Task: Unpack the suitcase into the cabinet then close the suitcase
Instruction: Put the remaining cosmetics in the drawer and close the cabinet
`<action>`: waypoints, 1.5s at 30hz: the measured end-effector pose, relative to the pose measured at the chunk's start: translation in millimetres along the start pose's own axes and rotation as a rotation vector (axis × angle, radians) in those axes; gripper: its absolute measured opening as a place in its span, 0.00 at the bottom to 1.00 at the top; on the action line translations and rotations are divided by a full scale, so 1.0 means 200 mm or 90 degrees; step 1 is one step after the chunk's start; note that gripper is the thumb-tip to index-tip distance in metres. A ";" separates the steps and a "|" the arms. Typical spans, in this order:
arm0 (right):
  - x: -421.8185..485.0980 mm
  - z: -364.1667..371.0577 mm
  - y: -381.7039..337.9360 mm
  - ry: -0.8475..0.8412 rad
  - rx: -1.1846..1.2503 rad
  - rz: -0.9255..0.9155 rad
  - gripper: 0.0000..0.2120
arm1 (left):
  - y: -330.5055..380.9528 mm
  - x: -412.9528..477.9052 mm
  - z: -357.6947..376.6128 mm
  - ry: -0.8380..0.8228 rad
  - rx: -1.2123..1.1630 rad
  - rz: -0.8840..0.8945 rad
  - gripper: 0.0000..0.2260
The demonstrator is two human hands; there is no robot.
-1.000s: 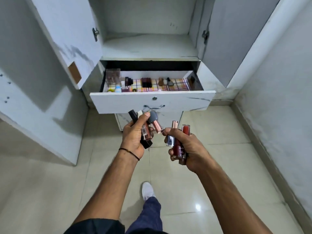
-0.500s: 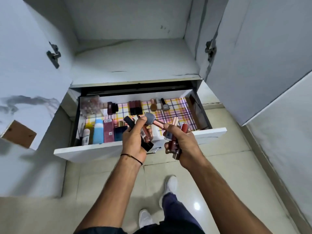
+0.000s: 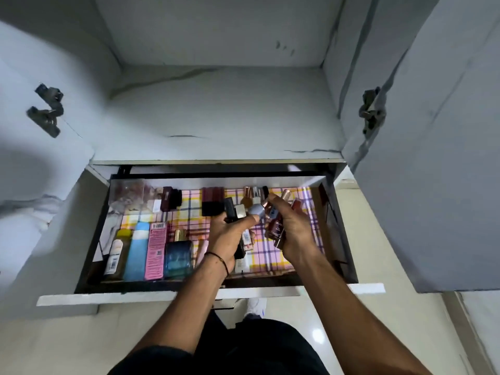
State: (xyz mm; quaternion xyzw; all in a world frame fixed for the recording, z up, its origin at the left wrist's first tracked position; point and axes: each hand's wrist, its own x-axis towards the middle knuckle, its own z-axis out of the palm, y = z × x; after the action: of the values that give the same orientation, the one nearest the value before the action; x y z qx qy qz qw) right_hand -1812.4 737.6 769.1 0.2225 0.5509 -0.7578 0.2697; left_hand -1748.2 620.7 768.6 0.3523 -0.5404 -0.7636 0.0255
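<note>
The cabinet's drawer (image 3: pixel 173 293) is pulled out, lined with plaid paper and holding several cosmetics. My left hand (image 3: pixel 227 236) is over the drawer's middle and grips a bundle of small cosmetics: a black tube, a white tube and a grey-capped bottle (image 3: pixel 256 210). My right hand (image 3: pixel 293 231) is just to its right, gripping several dark red nail-polish bottles (image 3: pixel 276 226) with rose-gold caps. The suitcase is out of sight.
Along the drawer's front left lie a yellow-capped bottle (image 3: pixel 117 253), a blue bottle (image 3: pixel 136 250), a pink box (image 3: pixel 156 250) and a blue glass bottle (image 3: pixel 178 257). Dark boxes (image 3: pixel 212 200) stand at the back. An open shelf (image 3: pixel 216 112) sits above, between two open doors (image 3: pixel 433 131).
I have stepped closer and both hands have moved forward from the drawer's front edge to over its inside, still holding the cosmetics.
</note>
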 end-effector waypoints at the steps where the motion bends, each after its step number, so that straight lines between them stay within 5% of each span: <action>1: 0.02 0.00 0.01 0.002 -0.028 0.001 0.17 | -0.01 0.02 0.03 0.016 0.021 0.014 0.10; 9: 0.25 -0.02 0.04 0.106 -0.158 -0.008 0.16 | -0.11 0.23 0.13 0.029 0.233 0.115 0.16; 17: 0.47 -0.05 -0.07 0.156 -0.415 -0.062 0.11 | -0.10 0.36 -0.01 -0.054 0.267 0.003 0.11; 18: 0.51 -0.06 -0.10 0.169 -0.489 -0.071 0.12 | -0.10 0.38 -0.05 -0.045 0.261 -0.007 0.13; 21: 0.62 -0.07 -0.17 0.182 -0.698 -0.109 0.13 | -0.11 0.44 -0.15 -0.017 0.264 -0.012 0.44; 22: 0.65 -0.07 -0.19 0.175 -0.752 -0.118 0.15 | -0.11 0.46 -0.18 -0.008 0.246 -0.019 0.46; 26: 0.72 -0.04 -0.20 0.147 -0.892 -0.132 0.18 | -0.09 0.48 -0.23 0.045 0.229 -0.025 0.21; 34: 0.75 -0.10 -0.15 0.172 -0.787 -0.115 0.17 | -0.10 0.54 -0.26 0.042 0.198 -0.056 0.16; 39: 0.71 -0.22 -0.11 0.249 -0.643 -0.079 0.15 | -0.11 0.58 -0.22 0.032 0.165 -0.059 0.30; 45: 0.73 -0.22 -0.09 0.271 -0.610 -0.096 0.15 | -0.05 0.53 -0.12 0.014 0.153 -0.063 0.25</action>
State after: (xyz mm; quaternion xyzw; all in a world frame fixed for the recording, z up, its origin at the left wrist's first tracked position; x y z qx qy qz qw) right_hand -1933.2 761.1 676.3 0.1828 0.8926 -0.3763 0.1682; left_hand -1811.2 559.8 701.7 0.3872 -0.6098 -0.6898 -0.0485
